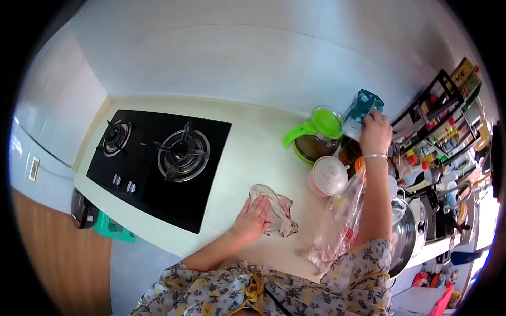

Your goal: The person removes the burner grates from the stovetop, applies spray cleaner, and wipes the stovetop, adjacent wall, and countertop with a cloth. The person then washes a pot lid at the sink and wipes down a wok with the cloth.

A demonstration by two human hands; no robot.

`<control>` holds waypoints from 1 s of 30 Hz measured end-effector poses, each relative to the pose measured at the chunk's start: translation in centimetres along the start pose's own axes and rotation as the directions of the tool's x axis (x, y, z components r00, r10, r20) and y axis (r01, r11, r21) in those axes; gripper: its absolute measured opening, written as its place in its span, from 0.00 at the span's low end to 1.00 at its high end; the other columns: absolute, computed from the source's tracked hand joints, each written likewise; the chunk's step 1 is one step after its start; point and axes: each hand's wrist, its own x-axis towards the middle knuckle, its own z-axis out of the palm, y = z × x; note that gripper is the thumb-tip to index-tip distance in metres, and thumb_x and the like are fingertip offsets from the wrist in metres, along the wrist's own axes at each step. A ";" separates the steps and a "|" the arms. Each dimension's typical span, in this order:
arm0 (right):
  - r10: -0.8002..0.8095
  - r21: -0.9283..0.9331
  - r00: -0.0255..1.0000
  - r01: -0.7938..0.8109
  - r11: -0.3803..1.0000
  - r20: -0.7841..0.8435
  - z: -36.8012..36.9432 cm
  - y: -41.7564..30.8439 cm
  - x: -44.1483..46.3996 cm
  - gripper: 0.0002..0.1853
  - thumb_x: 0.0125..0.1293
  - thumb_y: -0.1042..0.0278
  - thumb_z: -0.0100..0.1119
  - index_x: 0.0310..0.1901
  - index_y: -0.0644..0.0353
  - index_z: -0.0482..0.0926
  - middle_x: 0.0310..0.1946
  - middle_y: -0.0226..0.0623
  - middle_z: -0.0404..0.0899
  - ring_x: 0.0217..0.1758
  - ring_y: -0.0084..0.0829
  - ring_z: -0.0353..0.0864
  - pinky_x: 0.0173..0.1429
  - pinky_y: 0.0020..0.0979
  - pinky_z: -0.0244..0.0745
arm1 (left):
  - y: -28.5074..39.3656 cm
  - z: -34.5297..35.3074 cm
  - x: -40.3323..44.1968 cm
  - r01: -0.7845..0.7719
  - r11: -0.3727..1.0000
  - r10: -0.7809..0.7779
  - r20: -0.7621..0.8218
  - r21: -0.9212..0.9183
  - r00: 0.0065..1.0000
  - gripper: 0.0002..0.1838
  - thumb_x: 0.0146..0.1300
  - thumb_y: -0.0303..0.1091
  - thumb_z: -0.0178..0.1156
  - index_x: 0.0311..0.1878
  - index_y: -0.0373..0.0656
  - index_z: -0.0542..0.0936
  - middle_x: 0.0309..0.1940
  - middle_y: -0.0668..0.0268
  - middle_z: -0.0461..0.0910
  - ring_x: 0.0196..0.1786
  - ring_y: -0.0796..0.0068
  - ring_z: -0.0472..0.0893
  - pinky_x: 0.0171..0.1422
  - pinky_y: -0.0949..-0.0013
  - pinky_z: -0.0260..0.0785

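My left hand (253, 219) lies flat with fingers stretched out on the left part of a crumpled, pinkish-beige cloth (279, 213) on the pale countertop (247, 142). Near the back wall, my right hand (375, 131) grips a teal and white packet (362, 111) by its right side; the thumb and some fingertips are partly hidden. Just left of the packet stands a glass pitcher with a bright green lid and handle (326, 124), dark liquid inside. In front of the pitcher is a pink cup with a white lid (330, 176).
A black two-burner gas stove (158, 163) is set into the counter at left. A clear plastic bag (340, 224) lies below my right forearm. Further right are a metal pot (403, 239) and a black rack (437, 113) crowded with bottles. A green stool (113, 227) stands below the counter.
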 end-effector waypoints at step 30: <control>0.150 0.417 0.988 -0.156 0.895 0.048 1.6 -7.3 -14.1 0.39 0.55 0.64 0.70 0.66 0.67 0.65 0.66 0.61 0.60 0.67 0.60 0.62 0.71 0.52 0.60 | -0.1 0.3 0.4 -0.030 1.000 0.030 0.049 -0.004 0.998 0.38 0.67 0.50 0.54 0.72 0.32 0.63 0.77 0.53 0.53 0.80 0.58 0.49 0.82 0.46 0.35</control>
